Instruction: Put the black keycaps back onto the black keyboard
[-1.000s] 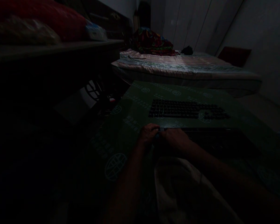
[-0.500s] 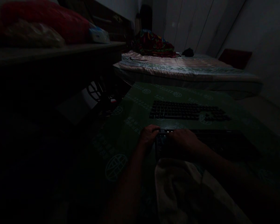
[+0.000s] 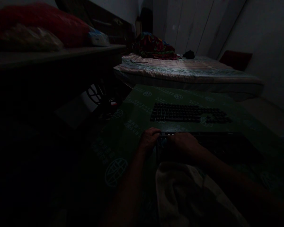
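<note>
Just below the frame's centre, your left hand [image 3: 149, 139] grips the corner of the dark keyboard [image 3: 229, 146]; your right hand [image 3: 184, 141] curls over it, its hold untellable. Keycaps [image 3: 180, 113] seem already laid out above; the keyboard looks unfinished, how far, darkness hides.

Room: a bedroom in a home, dimly lit
Bed [image 3: 203, 86]: broad, spread with a striped sheet [image 3: 189, 69]
Patterned blanket [image 3: 156, 47]: heaped on the bed's far left part
Tall pale doors [image 3: 186, 25]: behind the bed, like a wardrobe's
Ledge [image 3: 73, 53]: left of the bed and nearer, a red bag [image 3: 49, 22] on it
Green printed tabletop [image 3: 132, 116]: in front of the bed
</note>
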Motion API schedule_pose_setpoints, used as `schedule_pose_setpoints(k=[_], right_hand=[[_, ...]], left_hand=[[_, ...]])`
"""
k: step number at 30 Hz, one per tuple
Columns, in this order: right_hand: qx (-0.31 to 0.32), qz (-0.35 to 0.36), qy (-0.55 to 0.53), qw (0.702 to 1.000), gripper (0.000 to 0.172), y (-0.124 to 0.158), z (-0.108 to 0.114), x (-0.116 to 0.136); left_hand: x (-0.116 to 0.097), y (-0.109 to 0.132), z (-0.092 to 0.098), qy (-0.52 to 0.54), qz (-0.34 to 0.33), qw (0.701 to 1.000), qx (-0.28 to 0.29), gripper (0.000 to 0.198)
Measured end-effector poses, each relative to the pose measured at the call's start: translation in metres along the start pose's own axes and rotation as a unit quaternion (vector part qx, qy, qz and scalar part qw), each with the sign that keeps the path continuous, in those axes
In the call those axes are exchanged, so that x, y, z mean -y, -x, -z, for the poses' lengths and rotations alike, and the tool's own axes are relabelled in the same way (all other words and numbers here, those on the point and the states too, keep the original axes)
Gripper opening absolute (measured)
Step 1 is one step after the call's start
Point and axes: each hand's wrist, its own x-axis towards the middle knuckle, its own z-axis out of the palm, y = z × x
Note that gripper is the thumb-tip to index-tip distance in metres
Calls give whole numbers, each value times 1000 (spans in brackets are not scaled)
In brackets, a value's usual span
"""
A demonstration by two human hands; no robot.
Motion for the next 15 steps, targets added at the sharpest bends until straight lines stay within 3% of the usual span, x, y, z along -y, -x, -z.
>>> schedule_pose_setpoints(k=[10, 15], right_hand=[[-4, 8, -24, 1000, 26, 2, 2, 3], [-24, -21, -53, 998, 29, -5, 1, 9]], left_hand=[[1, -1, 0, 8, 3, 1000, -2, 22], [2, -2, 1, -1, 6, 1000, 1, 23]])
